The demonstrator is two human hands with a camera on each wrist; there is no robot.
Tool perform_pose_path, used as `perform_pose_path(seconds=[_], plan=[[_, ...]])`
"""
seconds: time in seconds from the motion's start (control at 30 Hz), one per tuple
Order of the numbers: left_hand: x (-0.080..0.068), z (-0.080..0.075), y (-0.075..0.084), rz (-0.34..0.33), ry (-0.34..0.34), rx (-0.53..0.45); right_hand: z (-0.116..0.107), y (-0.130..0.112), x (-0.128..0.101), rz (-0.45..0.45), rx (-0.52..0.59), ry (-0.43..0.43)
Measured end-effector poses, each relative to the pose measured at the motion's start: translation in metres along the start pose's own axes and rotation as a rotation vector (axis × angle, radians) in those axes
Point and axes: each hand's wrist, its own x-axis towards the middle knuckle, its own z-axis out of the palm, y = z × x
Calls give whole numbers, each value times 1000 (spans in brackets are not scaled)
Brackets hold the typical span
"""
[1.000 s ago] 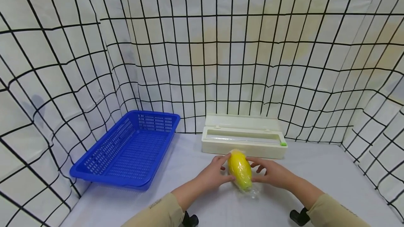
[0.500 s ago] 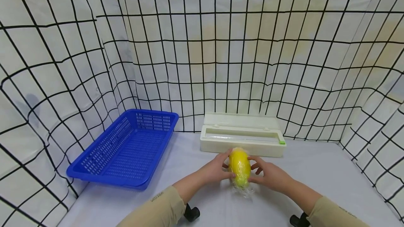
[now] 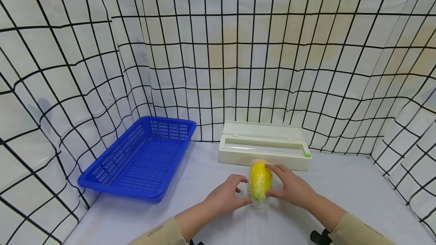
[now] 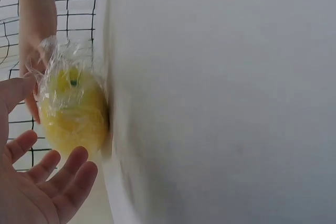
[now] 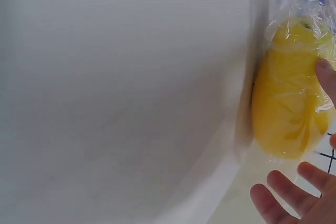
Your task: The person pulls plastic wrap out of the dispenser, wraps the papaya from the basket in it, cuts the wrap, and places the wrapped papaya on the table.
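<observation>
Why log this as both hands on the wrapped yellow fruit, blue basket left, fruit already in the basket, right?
Wrong on one point: the fruit lies on the table before the white box, not in the basket; the head view shows it between left hand and right hand.

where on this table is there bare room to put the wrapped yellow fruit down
Bare white table lies right of the right hand, out to the grid curtain, and in front of both hands toward the near edge. The blue basket is empty inside too. It is crowded in the middle: the wrapped yellow fruit sits between the left hand and right hand, just before the cream film dispenser.
</observation>
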Motion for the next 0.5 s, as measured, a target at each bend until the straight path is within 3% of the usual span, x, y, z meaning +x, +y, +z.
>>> perform_pose_path(seconds=[0.2, 0.5], plan=[[-13, 2, 0, 25, 11, 62, -2, -3, 4, -51, -49, -12], [-10, 11, 4, 66, 59, 190, 0, -3, 9, -25, -19, 6]])
